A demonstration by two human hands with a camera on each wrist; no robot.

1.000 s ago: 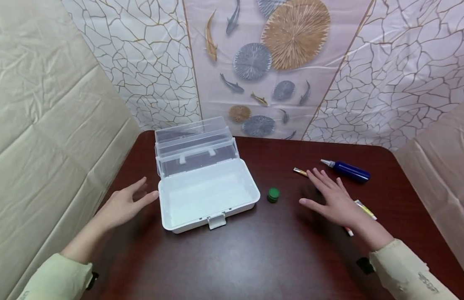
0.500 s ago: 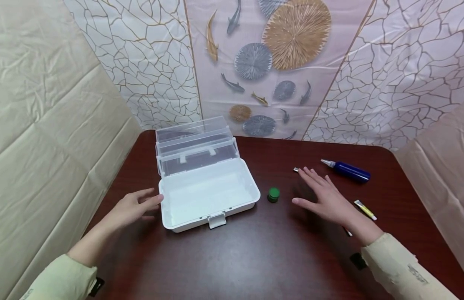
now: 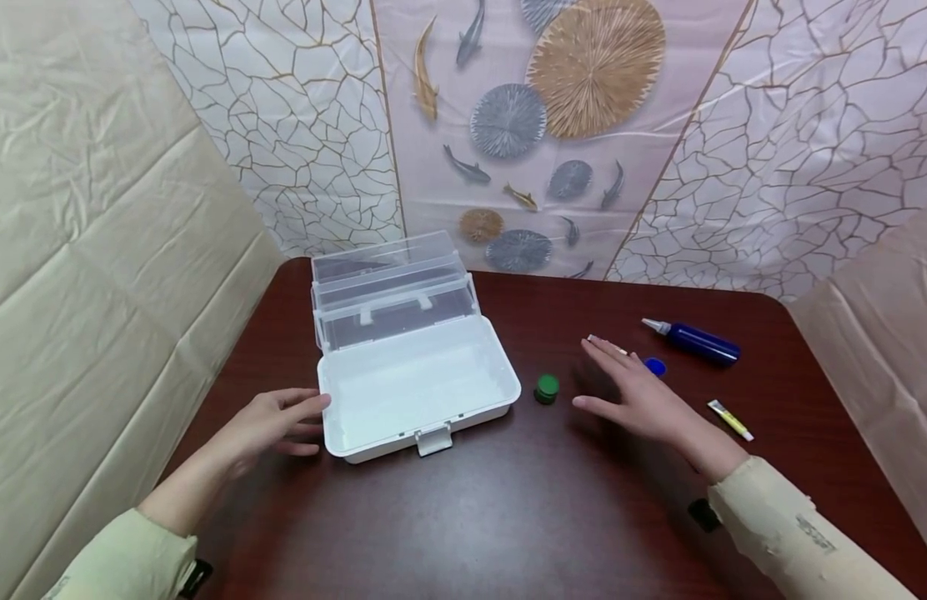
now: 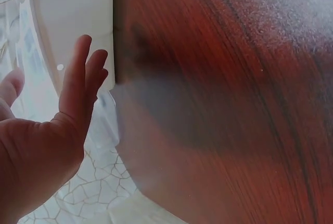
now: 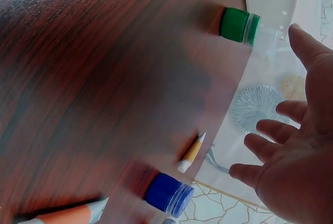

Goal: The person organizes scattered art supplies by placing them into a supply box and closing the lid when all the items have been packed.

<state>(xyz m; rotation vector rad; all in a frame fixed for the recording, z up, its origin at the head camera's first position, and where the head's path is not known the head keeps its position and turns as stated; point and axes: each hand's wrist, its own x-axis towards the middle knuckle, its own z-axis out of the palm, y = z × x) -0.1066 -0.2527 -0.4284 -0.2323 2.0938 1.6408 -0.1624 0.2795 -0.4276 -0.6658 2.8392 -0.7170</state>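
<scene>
A white plastic box (image 3: 418, 387) stands on the table with its clear lid (image 3: 392, 292) raised at the back. My left hand (image 3: 264, 429) is at its left end, fingers loosely spread; whether they touch the wall I cannot tell. To the right of the box sits a small green jar (image 3: 546, 388) with a green cap. My right hand (image 3: 643, 404) hovers over the table right of that jar, fingers extended and holding nothing. Partly behind this hand are a blue jar (image 3: 654, 367) and a small tube (image 3: 609, 345), both visible in the right wrist view.
At the right lie a dark blue nozzle bottle (image 3: 699, 342) and a yellow paint tube (image 3: 729, 419). An orange tube (image 5: 67, 214) shows in the right wrist view. Fabric walls (image 3: 118, 250) rise along the sides and back of the dark wooden table (image 3: 463, 525).
My left hand has moved slightly right and lower, up to the box's end. My right hand has shifted left toward the green jar, uncovering part of the blue jar.
</scene>
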